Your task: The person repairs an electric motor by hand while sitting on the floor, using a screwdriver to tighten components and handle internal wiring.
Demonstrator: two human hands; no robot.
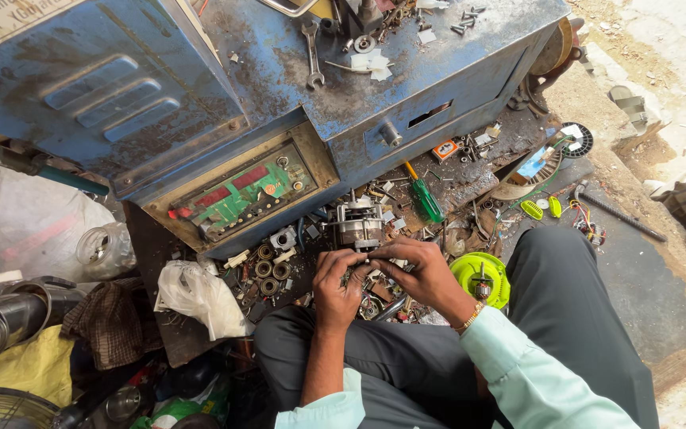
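We look down on a person seated at a cluttered repair spot, both hands meeting just below a small electric motor (358,223) that stands on the littered work surface (470,179) in front of a blue metal cabinet (279,71). The left hand (337,287) and the right hand (422,272) pinch together over a small metal part (361,268), too small and too covered for us to name; both sets of fingers are closed narrowly on it, touching each other.

Risk lies all around. We judge that a slip of the fingertips would drop the part among the loose bearings (267,274), screws and scraps beneath the hands, where it would be hard to find. The motor stands just beside the knuckles, and a jerk could tip it. A green-handled screwdriver (423,197) lies near the right hand, its tip pointing away. A lime-green round plastic housing (481,280) rests against the right wrist and knee, and could be knocked off. A spanner (312,54) lies on the cabinet top.
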